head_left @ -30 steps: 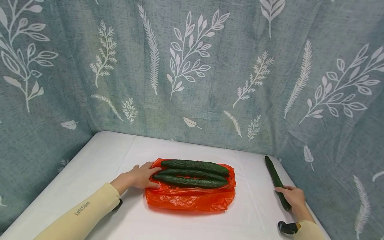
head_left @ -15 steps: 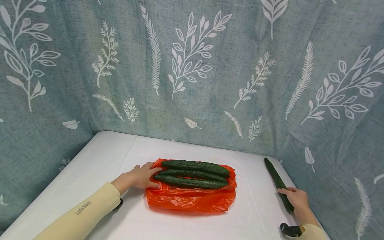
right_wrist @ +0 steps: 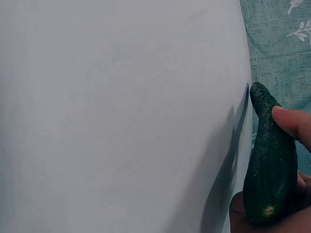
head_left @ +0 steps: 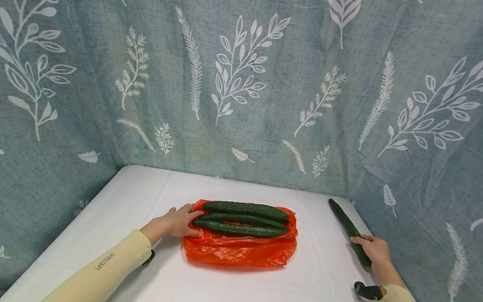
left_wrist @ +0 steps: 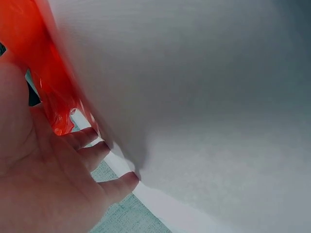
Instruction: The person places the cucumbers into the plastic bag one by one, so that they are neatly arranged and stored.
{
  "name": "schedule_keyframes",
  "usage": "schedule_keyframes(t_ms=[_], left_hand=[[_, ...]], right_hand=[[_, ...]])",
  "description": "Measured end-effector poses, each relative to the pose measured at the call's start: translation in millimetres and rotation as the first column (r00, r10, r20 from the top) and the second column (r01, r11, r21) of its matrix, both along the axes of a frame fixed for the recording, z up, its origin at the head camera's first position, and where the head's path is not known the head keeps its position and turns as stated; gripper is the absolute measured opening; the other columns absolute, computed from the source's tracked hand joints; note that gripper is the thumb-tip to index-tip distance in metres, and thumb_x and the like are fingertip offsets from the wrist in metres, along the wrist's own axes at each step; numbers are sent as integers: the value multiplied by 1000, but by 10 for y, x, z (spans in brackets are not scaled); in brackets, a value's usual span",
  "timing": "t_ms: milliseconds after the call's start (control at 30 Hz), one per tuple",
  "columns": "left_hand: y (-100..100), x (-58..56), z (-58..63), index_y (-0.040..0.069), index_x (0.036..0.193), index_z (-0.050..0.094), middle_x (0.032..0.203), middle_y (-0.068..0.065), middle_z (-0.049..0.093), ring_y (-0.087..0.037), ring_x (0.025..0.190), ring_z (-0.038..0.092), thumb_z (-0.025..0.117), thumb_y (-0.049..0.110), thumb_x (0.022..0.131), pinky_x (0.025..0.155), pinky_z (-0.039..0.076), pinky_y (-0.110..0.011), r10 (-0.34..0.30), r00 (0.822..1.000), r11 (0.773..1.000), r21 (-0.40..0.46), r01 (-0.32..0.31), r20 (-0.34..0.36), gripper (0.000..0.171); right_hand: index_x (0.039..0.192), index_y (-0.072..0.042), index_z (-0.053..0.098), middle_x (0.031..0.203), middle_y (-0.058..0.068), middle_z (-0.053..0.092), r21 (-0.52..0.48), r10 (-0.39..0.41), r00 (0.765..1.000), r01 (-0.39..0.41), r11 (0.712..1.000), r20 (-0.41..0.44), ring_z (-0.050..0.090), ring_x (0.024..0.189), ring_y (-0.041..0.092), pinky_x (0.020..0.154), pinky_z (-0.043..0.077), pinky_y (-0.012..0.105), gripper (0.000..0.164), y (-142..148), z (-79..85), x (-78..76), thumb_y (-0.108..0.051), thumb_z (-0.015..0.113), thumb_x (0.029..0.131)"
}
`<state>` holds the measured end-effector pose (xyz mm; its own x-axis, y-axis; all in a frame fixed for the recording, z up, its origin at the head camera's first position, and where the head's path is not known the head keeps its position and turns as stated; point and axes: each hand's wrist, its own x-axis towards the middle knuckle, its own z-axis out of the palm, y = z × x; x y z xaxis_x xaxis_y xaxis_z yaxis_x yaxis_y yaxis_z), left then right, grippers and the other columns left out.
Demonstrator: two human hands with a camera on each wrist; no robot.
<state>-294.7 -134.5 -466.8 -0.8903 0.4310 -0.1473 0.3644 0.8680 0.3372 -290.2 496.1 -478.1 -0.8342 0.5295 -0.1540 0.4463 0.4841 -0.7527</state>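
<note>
My right hand (head_left: 375,251) grips a long dark green cucumber (head_left: 345,222) near its lower end, at the right side of the table. In the right wrist view the thumb lies along this cucumber (right_wrist: 272,165), and its shadow falls on the white cloth. My left hand (head_left: 180,221) rests with spread fingers on the left end of a red plastic bag (head_left: 241,253). Three cucumbers (head_left: 245,218) lie side by side on the bag, close to those fingertips. The left wrist view has the left hand (left_wrist: 58,174) beside the crumpled red plastic (left_wrist: 43,58).
A white cloth covers the table (head_left: 151,193). Its right edge runs close beside the right hand. A grey-green curtain (head_left: 264,147) with white leaf prints hangs behind and along both sides.
The cucumber in my right hand has shifted slightly, its far end swinging left while the hand drew a little right and nearer. My left hand, the bag and its cucumbers keep their places.
</note>
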Motion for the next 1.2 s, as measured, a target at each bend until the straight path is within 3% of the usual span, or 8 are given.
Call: schedule_keyframes(t_ms=[533,733,1000,1200], left_hand=[[0,6,-6,18,153,44,158,-21,31,-39,147,31,70,59,87,113,22,-71,-3,1000,1000,-6,3,-9,82],[1,11,4,18,153,45,156,-20,33,-38,144,34,70,59,87,113,23,-70,-2,1000,1000,-10,2,-13,81],[-1,15,1,17,153,44,157,-20,33,-38,145,34,70,57,88,112,23,-70,-5,1000,1000,-3,5,-20,80],[8,32,8,16,152,45,155,-22,34,-39,144,35,71,57,88,111,24,-70,-10,1000,1000,1,10,-29,80]], right_hand=[[150,5,38,153,35,31,-37,102,995,-102,994,3,41,129,50,97,42,64,91,-36,241,3,-47,75,86],[147,5,42,151,32,38,-12,163,986,-164,986,-21,48,123,44,87,49,51,85,-116,368,-5,-47,74,87],[153,3,35,161,31,22,-33,245,969,-246,969,-24,32,143,48,107,40,57,92,-243,526,21,-48,75,87],[155,1,34,165,27,16,-45,307,951,-308,950,-28,23,149,46,113,32,61,90,-341,639,45,-46,74,89]])
